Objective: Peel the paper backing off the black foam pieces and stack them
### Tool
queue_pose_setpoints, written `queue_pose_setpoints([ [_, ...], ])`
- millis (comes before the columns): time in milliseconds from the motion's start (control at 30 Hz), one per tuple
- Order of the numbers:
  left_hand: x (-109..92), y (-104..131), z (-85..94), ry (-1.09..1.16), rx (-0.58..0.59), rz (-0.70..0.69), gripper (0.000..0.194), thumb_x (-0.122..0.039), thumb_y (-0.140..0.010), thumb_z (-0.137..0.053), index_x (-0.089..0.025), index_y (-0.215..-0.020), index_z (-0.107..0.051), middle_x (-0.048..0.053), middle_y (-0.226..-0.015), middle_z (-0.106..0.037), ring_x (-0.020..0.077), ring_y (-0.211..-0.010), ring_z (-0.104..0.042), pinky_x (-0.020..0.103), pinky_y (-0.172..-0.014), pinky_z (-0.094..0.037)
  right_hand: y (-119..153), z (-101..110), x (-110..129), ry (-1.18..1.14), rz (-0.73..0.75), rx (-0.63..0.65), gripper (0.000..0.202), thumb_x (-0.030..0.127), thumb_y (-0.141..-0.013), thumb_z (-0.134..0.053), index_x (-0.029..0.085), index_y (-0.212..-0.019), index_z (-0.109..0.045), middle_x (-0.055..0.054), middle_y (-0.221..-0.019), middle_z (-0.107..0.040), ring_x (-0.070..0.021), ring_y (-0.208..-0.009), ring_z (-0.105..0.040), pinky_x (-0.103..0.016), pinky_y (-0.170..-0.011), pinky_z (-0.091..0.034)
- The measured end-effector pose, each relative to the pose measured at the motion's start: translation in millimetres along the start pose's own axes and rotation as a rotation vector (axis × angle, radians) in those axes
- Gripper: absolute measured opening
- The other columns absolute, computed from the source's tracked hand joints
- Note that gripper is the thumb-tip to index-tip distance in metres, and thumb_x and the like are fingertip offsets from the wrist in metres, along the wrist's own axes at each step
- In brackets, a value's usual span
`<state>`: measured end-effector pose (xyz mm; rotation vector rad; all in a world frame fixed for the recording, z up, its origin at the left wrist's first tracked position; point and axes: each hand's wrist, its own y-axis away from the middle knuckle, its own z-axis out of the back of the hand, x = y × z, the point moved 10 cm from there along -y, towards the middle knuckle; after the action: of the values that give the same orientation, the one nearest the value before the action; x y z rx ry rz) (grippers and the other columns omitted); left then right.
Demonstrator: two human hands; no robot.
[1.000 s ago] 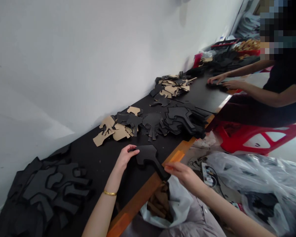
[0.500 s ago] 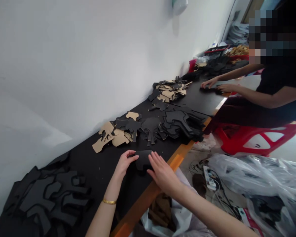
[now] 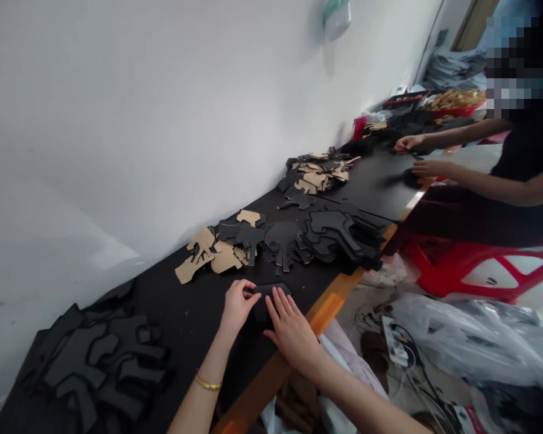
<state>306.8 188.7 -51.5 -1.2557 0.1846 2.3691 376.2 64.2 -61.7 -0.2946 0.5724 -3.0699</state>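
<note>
Black piece on the bench, right before me. My left hand pinches its left edge, probably steadying it; my right hand lies across it, fingers slightly spread, likely pressing. A second ago, right fingers were at its narrow end; now they cover its top.

Black cutout under right hand: matt, smooth, foam-like. Cutout pile left of left hand: matt. Cardboard-like scraps beyond both hands: dull. Tabletop: smooth, faint sheen. Bracelet behind left hand: shiny, metallic. Bag right of right hand: glossy, crinkled plastic film.
</note>
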Motion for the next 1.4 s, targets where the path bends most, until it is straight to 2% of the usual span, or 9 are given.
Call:
queue_pose_setpoints([
  [133,-12.7,-0.1,-3.5,-0.151,0.027,-0.032,0.012,-0.014,-0.068,-0.067,-0.015,-0.079,-0.061,0.002,-0.091,-0.054,0.0094,-0.06,-0.06,0.025,-0.062,-0.05,0.2,-3.8,1.3,0.024,0.017,-0.005,0.074,0.046,-0.079,-0.067,0.005,-0.137,-0.044,-0.024,-0.145,-0.035,-0.0346,-0.135,-0.033,-0.047,-0.107,-0.035],
  [300,-13.5,-5.3,-2.3,-0.284,0.079,0.074,0.015,-0.013,-0.065,-0.072,-0.017,-0.074,-0.061,0.001,-0.089,-0.054,0.0095,-0.06,-0.058,0.026,-0.065,-0.049,1.4,-6.6,0.1,0.033,0.029,-0.015,0.07,0.037,-0.08,-0.067,0.005,-0.137,-0.044,-0.024,-0.145,-0.034,-0.0346,-0.134,-0.033,-0.047,-0.106,-0.036],
  [400,-14.7,-5.3,0.0,-0.245,0.095,0.09,0.018,-0.015,-0.061,-0.075,-0.017,-0.071,-0.06,0.001,-0.085,-0.055,0.011,-0.059,-0.056,0.026,-0.064,-0.047,2.3,-8.8,-0.3,0.02,0.042,-0.032,0.066,0.033,-0.081,-0.066,0.006,-0.136,-0.045,-0.024,-0.144,-0.035,-0.0346,-0.134,-0.035,-0.047,-0.105,-0.038],
  [667,-44.4,18.3,-0.1,-0.076,0.049,-0.082,0.029,-0.013,-0.061,-0.071,-0.022,-0.082,-0.053,-0.003,-0.077,-0.057,0.0146,-0.069,-0.052,0.025,-0.065,-0.042,3.7,-15.8,-2.2,0.018,0.034,-0.092,0.064,0.025,-0.079,-0.064,0.005,-0.136,-0.043,-0.025,-0.144,-0.036,-0.0361,-0.133,-0.035,-0.049,-0.103,-0.04],
  [900,-58.1,19.2,0.0,-0.049,0.072,-0.031,0.014,-0.019,-0.072,-0.061,-0.021,-0.083,-0.053,0.0,-0.081,-0.058,0.0138,-0.066,-0.055,0.025,-0.064,-0.042,3.8,-12.6,-5.5,-0.048,0.017,-0.077,0.064,0.022,-0.08,-0.062,0.002,-0.137,-0.04,-0.026,-0.145,-0.034,-0.0369,-0.134,-0.032,-0.049,-0.105,-0.037],
  [1033,-43.5,11.4,4.3,0.089,0.075,0.058,0.01,-0.022,-0.074,-0.062,-0.018,-0.08,-0.057,0.002,-0.085,-0.058,0.0127,-0.07,-0.054,0.026,-0.068,-0.045,4.9,-10.1,-7.5,-0.088,0.014,-0.089,0.064,0.028,-0.086,-0.056,0.001,-0.14,-0.035,-0.027,-0.146,-0.033,-0.0354,-0.137,-0.028,-0.049,-0.105,-0.037],
  [1200,-7.3,17.8,-19.8,0.617,0.236,0.382,0.024,-0.024,-0.069,-0.07,-0.017,-0.085,-0.055,0.001,-0.086,-0.054,0.0121,-0.074,-0.055,0.027,-0.066,-0.049,7.4,-10.8,-9.4,-0.138,0.017,-0.127,0.068,0.043,-0.089,-0.051,0.004,-0.142,-0.031,-0.027,-0.147,-0.031,-0.0361,-0.137,-0.025,-0.052,-0.105,-0.036],
  [1267,-3.0,20.2,-23.2,0.725,0.248,0.405,0.03,-0.024,-0.065,-0.075,-0.018,-0.086,-0.054,0.001,-0.088,-0.053,0.0123,-0.076,-0.055,0.029,-0.068,-0.05,8.0,-13.0,-10.9,-0.159,0.021,-0.122,0.07,0.044,-0.089,-0.051,0.004,-0.142,-0.031,-0.028,-0.146,-0.031,-0.0368,-0.137,-0.026,-0.052,-0.104,-0.036],
  [1400,4.8,23.3,-23.4,0.729,0.244,0.392,0.036,-0.025,-0.061,-0.08,-0.018,-0.088,-0.056,0.001,-0.091,-0.054,0.0129,-0.079,-0.056,0.029,-0.07,-0.05,6.6,-16.9,-15.6,-0.192,0.022,-0.072,0.062,0.034,-0.088,-0.055,0.007,-0.14,-0.037,-0.027,-0.144,-0.036,-0.0376,-0.135,-0.03,-0.053,-0.102,-0.039],
])
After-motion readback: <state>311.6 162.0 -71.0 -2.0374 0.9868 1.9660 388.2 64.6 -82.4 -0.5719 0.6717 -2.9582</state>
